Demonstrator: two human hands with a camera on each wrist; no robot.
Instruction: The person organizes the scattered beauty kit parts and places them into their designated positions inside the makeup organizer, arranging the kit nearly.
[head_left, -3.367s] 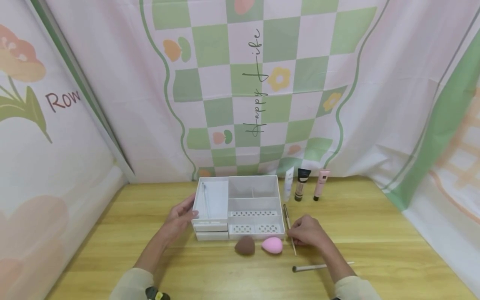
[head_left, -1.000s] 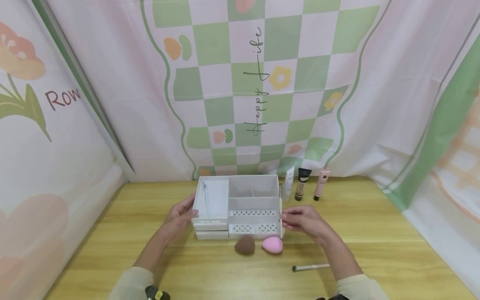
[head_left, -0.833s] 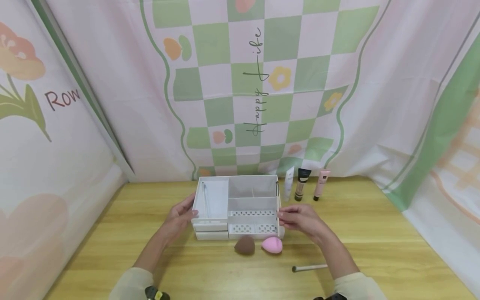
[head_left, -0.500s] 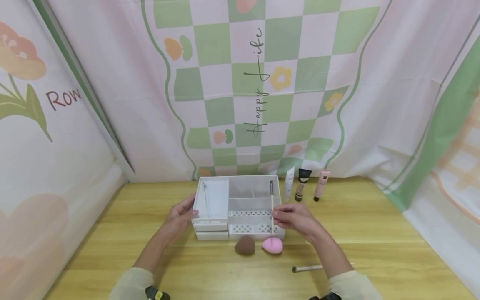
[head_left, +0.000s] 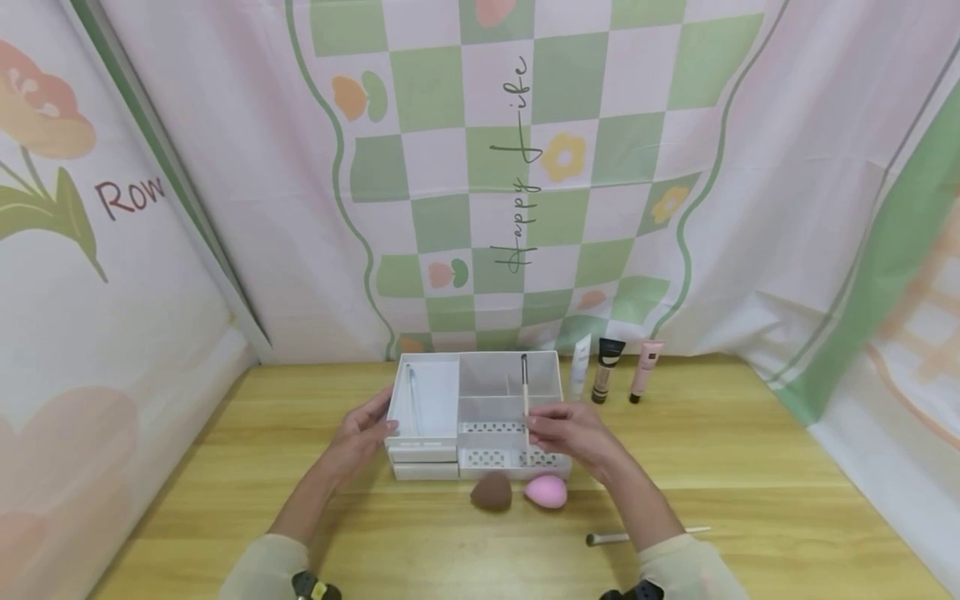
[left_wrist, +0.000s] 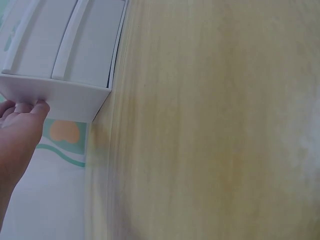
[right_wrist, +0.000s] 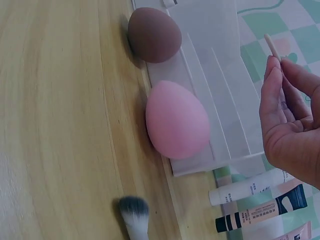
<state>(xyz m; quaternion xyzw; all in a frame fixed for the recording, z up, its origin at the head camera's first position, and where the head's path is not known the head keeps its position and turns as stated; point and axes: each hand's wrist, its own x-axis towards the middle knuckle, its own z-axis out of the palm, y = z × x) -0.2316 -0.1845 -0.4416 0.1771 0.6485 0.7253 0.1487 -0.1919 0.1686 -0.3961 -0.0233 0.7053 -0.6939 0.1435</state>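
Note:
A white makeup organizer (head_left: 483,400) with several compartments and two small drawers stands on the table. At its left side my left hand (head_left: 362,435) grips the wall, thumb at the rim; in the left wrist view the fingertips (left_wrist: 41,106) meet the side panel. Between thumb and fingers, my right hand (head_left: 573,435) pinches a thin makeup brush (head_left: 525,387), dark bristles up, over the perforated right compartments. The right wrist view shows only the brush's pale handle end (right_wrist: 272,46). Another slim stick-like tool (head_left: 412,400) lies in the left tray.
A brown makeup sponge (head_left: 491,492) and a pink makeup sponge (head_left: 546,492) lie before the organizer. Another makeup brush (head_left: 607,538) lies partly behind the right forearm. White (head_left: 580,367), black (head_left: 606,371) and pink tubes (head_left: 646,372) stand at the back right, near the curtain.
My right hand has picked the makeup brush up from the table beside the organizer and moved it left, over the right compartments. The left hand stays on the organizer.

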